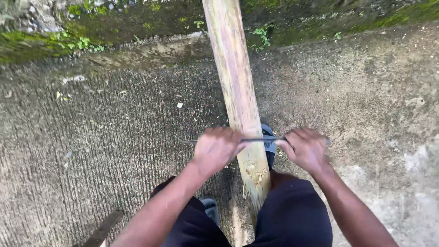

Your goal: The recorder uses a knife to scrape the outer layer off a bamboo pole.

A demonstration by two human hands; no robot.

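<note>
Steel flat blade [256,139], gripped between left hand [216,148] and right hand [305,148], may slip off the pale wooden pole [238,96], cutting knuckles.

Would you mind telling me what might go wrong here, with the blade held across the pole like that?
The blade lies across the pole, gripped at both ends by the left hand and right hand. If it slips off the smooth wood, it may jump toward the thighs close behind. The left hand appears to grip bare metal, so a cut seems possible. A sandalled foot sits right beside the blade.
</note>
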